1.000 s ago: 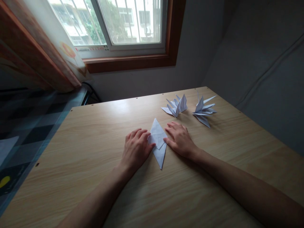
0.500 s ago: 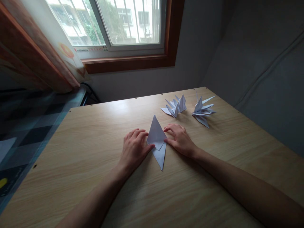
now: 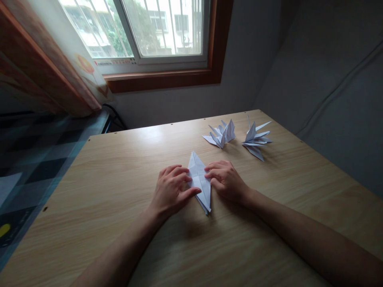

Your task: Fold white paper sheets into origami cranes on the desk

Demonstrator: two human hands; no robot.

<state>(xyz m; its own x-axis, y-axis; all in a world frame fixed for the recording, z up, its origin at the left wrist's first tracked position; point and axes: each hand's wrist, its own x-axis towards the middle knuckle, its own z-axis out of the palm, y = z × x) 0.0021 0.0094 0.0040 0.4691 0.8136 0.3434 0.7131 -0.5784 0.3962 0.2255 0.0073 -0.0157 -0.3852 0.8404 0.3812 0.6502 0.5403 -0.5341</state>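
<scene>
A piece of white folded paper (image 3: pixel 198 181) lies on the wooden table as a long narrow diamond, with creases crossing at its middle. Two layered points stick out at its near end, slightly apart. My left hand (image 3: pixel 172 189) grips its left edge, the fingertips at the side and the thumb reaching over the lower part. On the opposite edge, my right hand (image 3: pixel 227 181) has curled fingers on the paper, with the thumb close by at the side. The fingertips partly cover both edges.
Behind my right hand stand two spiky white origami pieces, one nearer the middle (image 3: pixel 222 134) and one farther right (image 3: pixel 256 139). The wooden table (image 3: pixel 125 159) ends before the wall and window (image 3: pixel 167 30). A checked cloth (image 3: pixel 44 171) covers a surface to the left.
The paper has gone from a kite shape with a broad upper flap to a narrow creased diamond, its flap now turned down toward me. Both hands shifted slightly along its edges.
</scene>
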